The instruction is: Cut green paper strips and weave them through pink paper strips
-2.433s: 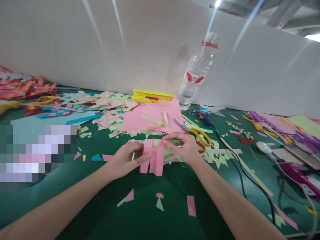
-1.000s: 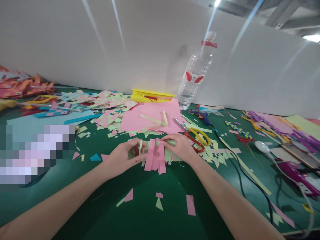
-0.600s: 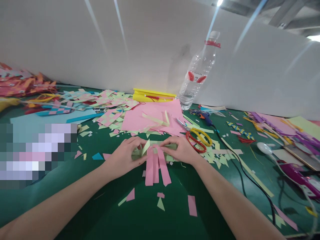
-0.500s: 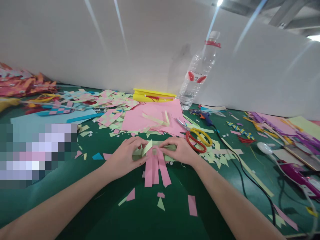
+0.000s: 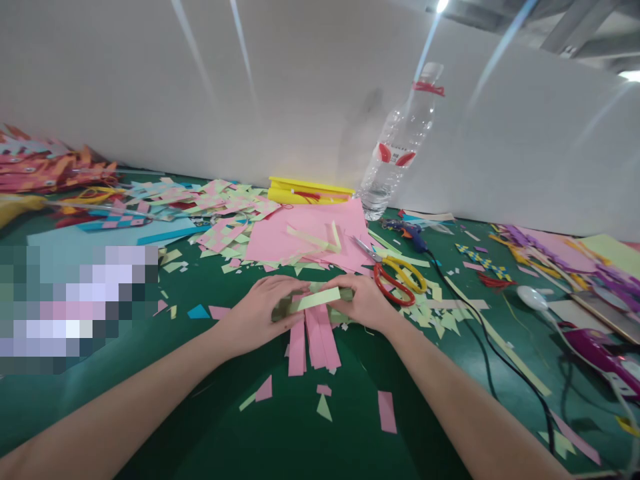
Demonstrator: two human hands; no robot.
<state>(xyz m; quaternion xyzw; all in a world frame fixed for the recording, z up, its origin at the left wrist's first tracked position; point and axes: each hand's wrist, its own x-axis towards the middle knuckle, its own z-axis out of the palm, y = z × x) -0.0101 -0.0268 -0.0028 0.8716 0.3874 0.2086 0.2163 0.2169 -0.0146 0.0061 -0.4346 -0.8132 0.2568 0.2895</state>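
Near the middle of the green table, my left hand [image 5: 263, 313] grips the left end of a bundle of woven paper strips, its fingers pressed around it. My right hand [image 5: 364, 301] pinches the right end of the same bundle. A pale green strip [image 5: 317, 300] lies slantwise across the front between both hands. Pink strips [image 5: 320, 337] hang from the bundle toward me, with their ends loose over the table. The fingertips of both hands are partly hidden by the paper.
Red and yellow scissors [image 5: 397, 277] lie beyond my right hand, on a pink sheet [image 5: 270, 233]. A plastic bottle [image 5: 395, 153] leans on the wall. A glue gun [image 5: 413, 237] trails a black cord on the right. Paper scraps [image 5: 387, 411] are scattered around.
The pale green strip, upright near my left fingers before, now lies across the pink strips toward my right hand. The pink strips have shifted and spread differently.
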